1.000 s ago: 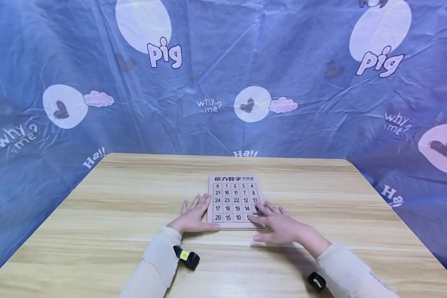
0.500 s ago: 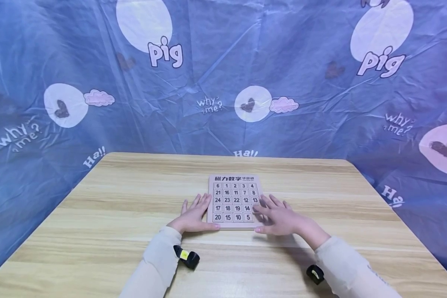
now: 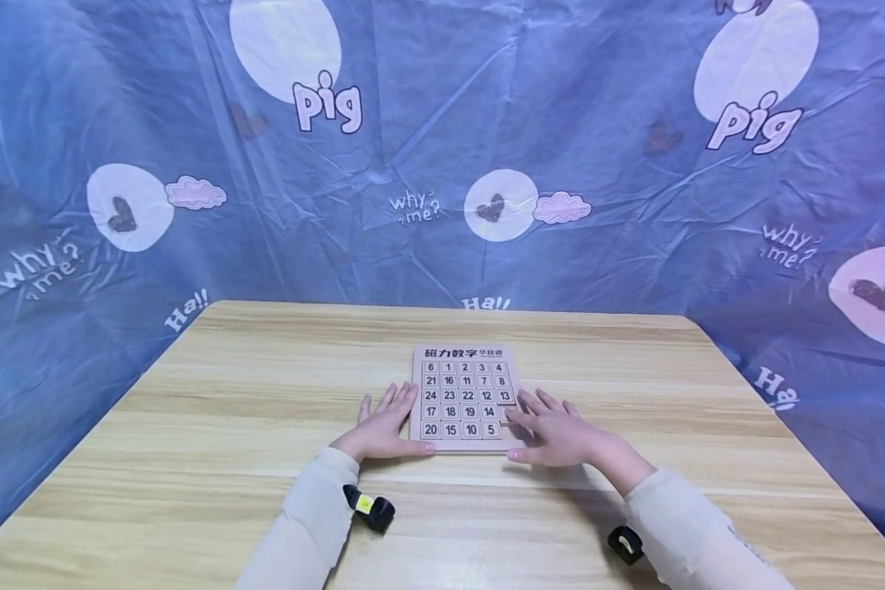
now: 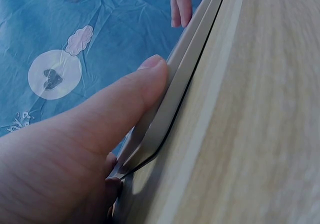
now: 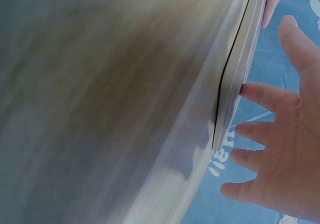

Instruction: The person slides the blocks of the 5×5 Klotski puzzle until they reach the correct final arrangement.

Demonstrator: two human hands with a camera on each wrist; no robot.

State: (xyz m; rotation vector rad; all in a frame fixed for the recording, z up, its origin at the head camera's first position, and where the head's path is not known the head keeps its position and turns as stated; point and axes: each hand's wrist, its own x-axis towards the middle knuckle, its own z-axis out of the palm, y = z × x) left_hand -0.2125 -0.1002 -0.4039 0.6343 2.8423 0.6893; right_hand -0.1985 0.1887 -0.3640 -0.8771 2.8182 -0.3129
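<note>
A pale sliding number puzzle board (image 3: 467, 445) with several numbered tiles lies on the wooden table. My left hand (image 3: 383, 432) rests at its near left corner, straight fingers along the left side and thumb against the near edge, as the left wrist view also shows in the thumb (image 4: 135, 93). On the right, my right hand (image 3: 560, 430) is spread, its index fingertip on the tile at the right end of the fourth row, whose number is covered. Its other fingers stay off the tiles, near the board's right edge. Beside tile 5 (image 3: 491, 430), the bottom right place holds no tile.
The wooden table (image 3: 265, 369) extends around the board on all sides. Behind it hangs a blue printed cloth (image 3: 413, 147). A black wrist device sits on each sleeve, one by the left wrist (image 3: 369, 509) and one by the right (image 3: 625, 544).
My right hand has shifted slightly right; its index finger has gone from tile 5 up to the right-end tile of the fourth row, where the 9 showed. The left hand and board stay put.
</note>
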